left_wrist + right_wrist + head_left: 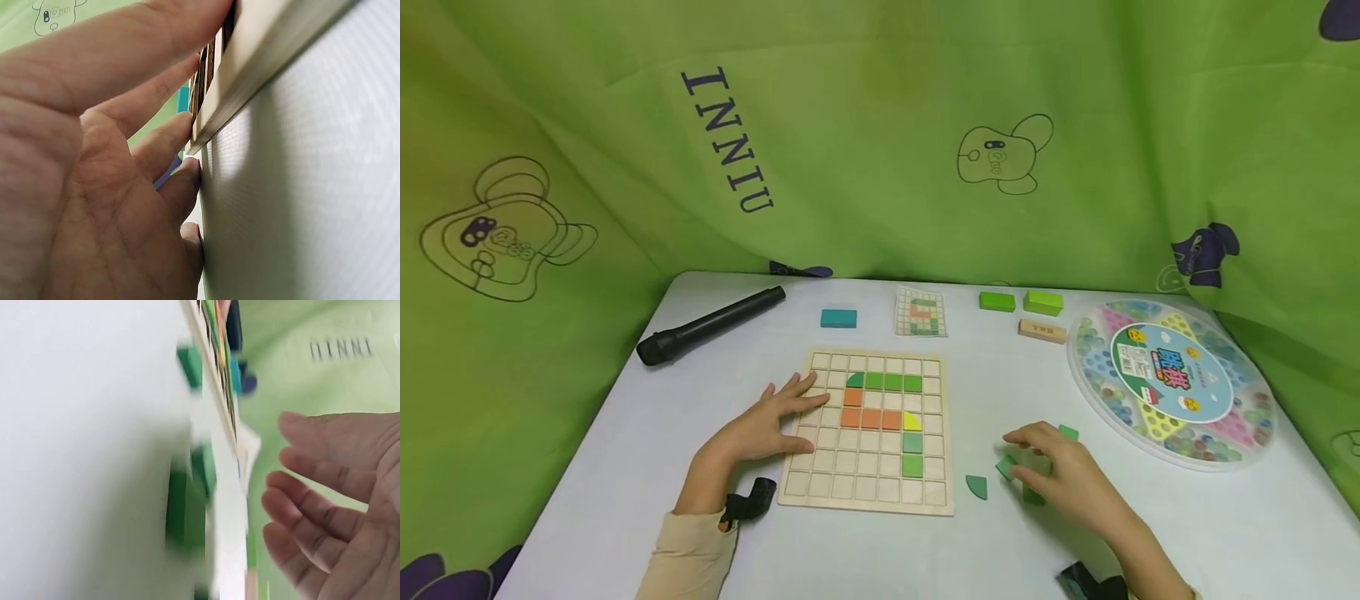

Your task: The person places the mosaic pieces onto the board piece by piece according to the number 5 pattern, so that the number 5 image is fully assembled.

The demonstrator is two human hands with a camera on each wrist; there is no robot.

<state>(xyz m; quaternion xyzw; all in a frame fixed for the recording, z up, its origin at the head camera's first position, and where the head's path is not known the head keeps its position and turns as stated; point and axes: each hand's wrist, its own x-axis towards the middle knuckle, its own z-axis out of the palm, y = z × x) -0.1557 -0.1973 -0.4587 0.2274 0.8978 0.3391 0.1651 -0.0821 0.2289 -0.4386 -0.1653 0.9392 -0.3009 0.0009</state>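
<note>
A wooden grid board [820,483] lies on the table with green, orange, yellow and teal pieces in some squares. My left hand [767,425] rests at its left edge, fingers spread, thumb and some fingertips on the board; the left wrist view shows the fingers along the board's side [231,94]. Right of the board, my right hand [1063,467] hovers above several green blocks, fingers loosely bent and nothing between them, as the right wrist view shows. Near it lie a quarter-round green piece [977,487] and a green block [186,509], blurred in that view.
Behind the board are a teal block [838,318] and a printed pattern card [921,312]. A black microphone [711,327] lies at the back left. Two light green blocks [997,302] and a wooden block [1042,331] sit at the back, beside a round bead case [1172,383] on the right.
</note>
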